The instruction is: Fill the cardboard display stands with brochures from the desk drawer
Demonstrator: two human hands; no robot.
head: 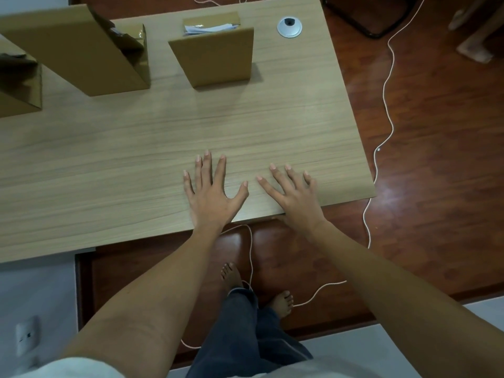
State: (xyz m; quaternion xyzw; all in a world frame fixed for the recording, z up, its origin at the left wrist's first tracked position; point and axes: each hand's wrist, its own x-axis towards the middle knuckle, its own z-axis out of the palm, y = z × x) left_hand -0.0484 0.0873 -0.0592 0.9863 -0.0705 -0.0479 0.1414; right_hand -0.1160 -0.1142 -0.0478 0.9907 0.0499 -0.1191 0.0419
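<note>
Right now both hands lie flat and spread on the table [136, 148] near its front edge, the left hand [211, 192] fully on the wood and the right hand [296, 197] with its heel over the edge; neither holds anything. 3 cardboard display stands sit along the far side: the right stand [215, 58] with white papers [210, 28] showing in its top, the middle stand [79, 50], and the left stand [19, 85], partly out of view. What the middle and left stands hold is too dark to tell. No drawer and no loose brochures are visible, so the drawer is probably below the tabletop, out of sight. The likely step is reaching down for brochures. To do it well, I would lift both hands off, open the drawer fully, take a squared stack, and mind the white cord [384, 110] trailing on the floor [436, 132].
</note>
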